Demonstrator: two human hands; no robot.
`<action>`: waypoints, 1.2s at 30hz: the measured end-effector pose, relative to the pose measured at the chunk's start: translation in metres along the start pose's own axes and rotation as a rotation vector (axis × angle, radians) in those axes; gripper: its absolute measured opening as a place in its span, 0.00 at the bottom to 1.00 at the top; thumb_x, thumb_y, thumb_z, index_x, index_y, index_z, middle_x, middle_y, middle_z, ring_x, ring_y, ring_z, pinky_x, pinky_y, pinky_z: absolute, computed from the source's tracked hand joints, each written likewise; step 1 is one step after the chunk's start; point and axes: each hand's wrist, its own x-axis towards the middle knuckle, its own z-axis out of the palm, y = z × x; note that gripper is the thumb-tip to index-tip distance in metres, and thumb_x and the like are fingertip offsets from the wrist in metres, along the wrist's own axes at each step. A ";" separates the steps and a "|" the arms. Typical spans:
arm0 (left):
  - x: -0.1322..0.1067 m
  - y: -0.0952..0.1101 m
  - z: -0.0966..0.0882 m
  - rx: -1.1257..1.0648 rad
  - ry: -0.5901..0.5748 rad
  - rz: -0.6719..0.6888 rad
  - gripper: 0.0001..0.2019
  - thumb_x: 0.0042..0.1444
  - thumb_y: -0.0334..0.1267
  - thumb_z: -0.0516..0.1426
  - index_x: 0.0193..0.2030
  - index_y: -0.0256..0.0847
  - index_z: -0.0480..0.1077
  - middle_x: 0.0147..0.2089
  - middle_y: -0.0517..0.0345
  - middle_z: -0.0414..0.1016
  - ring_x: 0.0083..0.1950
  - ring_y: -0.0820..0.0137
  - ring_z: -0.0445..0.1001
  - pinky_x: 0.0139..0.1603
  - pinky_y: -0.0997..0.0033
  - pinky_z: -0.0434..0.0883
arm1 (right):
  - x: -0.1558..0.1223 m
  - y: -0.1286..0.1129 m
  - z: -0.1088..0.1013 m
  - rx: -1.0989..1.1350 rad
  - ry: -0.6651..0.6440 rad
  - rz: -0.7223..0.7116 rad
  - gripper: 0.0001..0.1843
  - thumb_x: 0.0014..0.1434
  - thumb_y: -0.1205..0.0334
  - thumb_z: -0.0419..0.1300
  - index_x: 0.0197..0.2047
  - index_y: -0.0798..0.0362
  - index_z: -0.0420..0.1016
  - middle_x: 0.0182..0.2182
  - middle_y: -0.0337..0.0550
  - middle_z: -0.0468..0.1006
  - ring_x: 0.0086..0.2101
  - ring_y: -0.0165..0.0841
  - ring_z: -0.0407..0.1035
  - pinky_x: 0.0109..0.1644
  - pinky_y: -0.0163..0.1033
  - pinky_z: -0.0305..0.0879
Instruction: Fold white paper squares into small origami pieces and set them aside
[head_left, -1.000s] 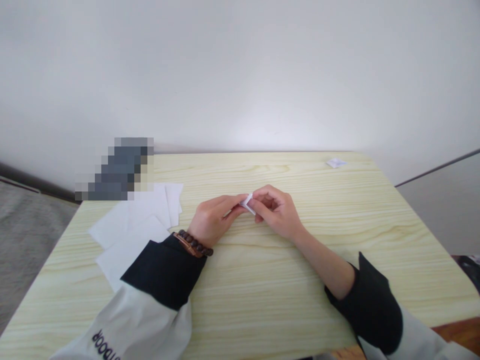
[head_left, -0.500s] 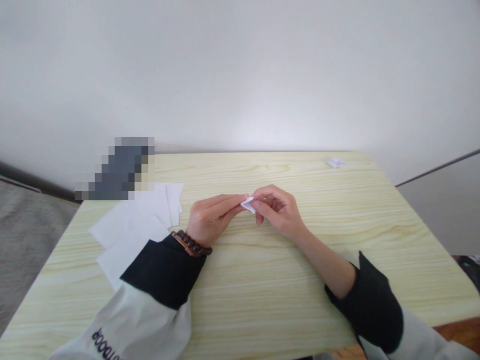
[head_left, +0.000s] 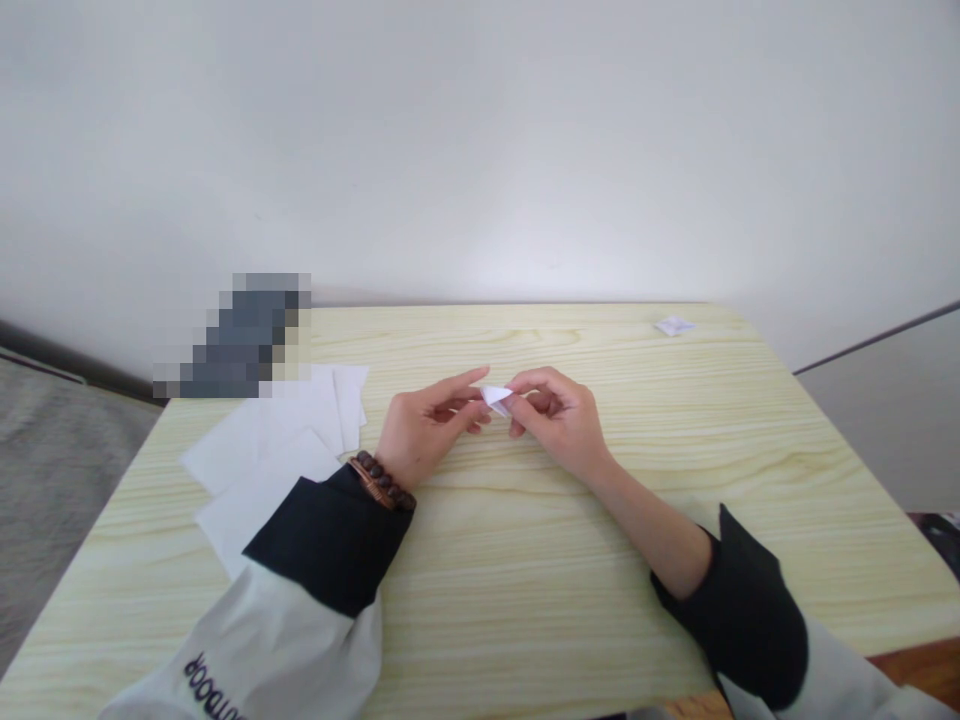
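A small white folded paper (head_left: 496, 397) is held just above the table, with its flaps partly spread. My right hand (head_left: 559, 415) is closed on its right side, thumb in front and index finger over the top; the other fingers curl underneath. At the paper's left edge is my left hand (head_left: 431, 420), its index finger lifted and its thumb apart from it. The left thumb tip lies close against the paper; whether it presses there I cannot tell. Dark beads circle the left wrist.
Several white paper sheets (head_left: 274, 455) overlap on the table's left side, partly beneath my left sleeve. Behind them is a dark pixelated object (head_left: 244, 340). Another small folded paper (head_left: 674, 325) lies at the back right. A white wall (head_left: 495, 150) borders the wooden-patterned table (head_left: 525, 610).
My left fingers have loosened from their flat pinch, with the index finger raised. The folded paper has turned slightly and shows a broader white flap. My right hand keeps its hold.
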 end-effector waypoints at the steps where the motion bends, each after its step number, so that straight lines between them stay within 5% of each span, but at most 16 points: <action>1: 0.001 0.000 0.001 -0.054 -0.022 -0.041 0.24 0.53 0.46 0.59 0.55 0.35 0.70 0.38 0.52 0.81 0.31 0.69 0.79 0.34 0.70 0.78 | 0.000 0.000 0.000 -0.042 0.018 -0.022 0.06 0.56 0.59 0.61 0.36 0.52 0.71 0.28 0.37 0.76 0.20 0.25 0.72 0.22 0.30 0.67; 8: 0.004 0.003 -0.001 -0.187 -0.181 -0.138 0.18 0.56 0.49 0.56 0.42 0.37 0.77 0.39 0.52 0.81 0.41 0.62 0.79 0.46 0.62 0.77 | 0.000 -0.004 0.000 -0.395 0.090 -0.274 0.05 0.59 0.62 0.57 0.37 0.50 0.73 0.32 0.40 0.78 0.23 0.25 0.70 0.28 0.32 0.68; 17: 0.005 0.005 -0.001 -0.252 -0.143 -0.204 0.20 0.50 0.53 0.60 0.37 0.36 0.76 0.36 0.52 0.81 0.35 0.64 0.79 0.40 0.66 0.78 | 0.000 -0.002 -0.002 -0.523 0.018 -0.442 0.06 0.60 0.64 0.57 0.37 0.48 0.75 0.37 0.42 0.76 0.29 0.26 0.69 0.28 0.32 0.65; 29: 0.005 0.003 -0.003 -0.265 -0.095 -0.249 0.18 0.46 0.49 0.64 0.37 0.36 0.74 0.33 0.52 0.81 0.35 0.63 0.80 0.41 0.64 0.78 | 0.000 -0.006 0.000 -0.331 -0.029 -0.381 0.08 0.58 0.69 0.55 0.39 0.50 0.73 0.38 0.43 0.74 0.35 0.29 0.71 0.35 0.33 0.71; 36: 0.004 0.003 -0.003 -0.182 -0.102 -0.243 0.20 0.45 0.49 0.65 0.39 0.35 0.75 0.32 0.54 0.81 0.35 0.65 0.79 0.42 0.67 0.76 | 0.000 -0.003 0.001 -0.255 -0.021 -0.227 0.03 0.58 0.64 0.58 0.37 0.52 0.70 0.31 0.39 0.76 0.25 0.26 0.72 0.32 0.33 0.70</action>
